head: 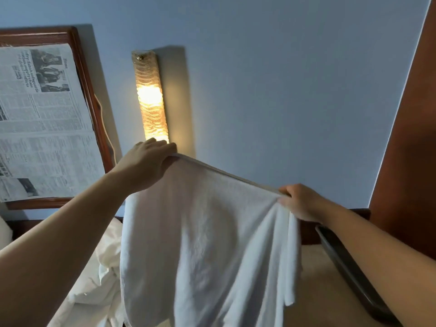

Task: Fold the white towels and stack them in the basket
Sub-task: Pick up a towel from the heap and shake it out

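Terry cloth is what both hands are dealing with: a white towel held up in the air by its top hem, which runs taut from the left hand down to the right hand. The left fingers are curled over one upper corner and pinch it; the right fingers grip the other corner, where the cloth bunches into loose pleats just below them. Everything under the hem hangs free and slack, falling past the bottom of the view.

It looks soft and limp, with no stiffness of its own, so it will take whatever shape the corners give it. I judge it light enough for a fingertip pinch, though the thick pile may slip if held loosely. The stitched hem is the firmest part, and the corners are the best places to hold. Bringing the two pinched corners together should halve it cleanly; the bunched side near the right fingers probably wants a shake first.

Below the left fingers lies crumpled white bedding. Under the right forearm sits a dark tray edge. Beyond the left fingers a wall lamp glows. No basket shows.
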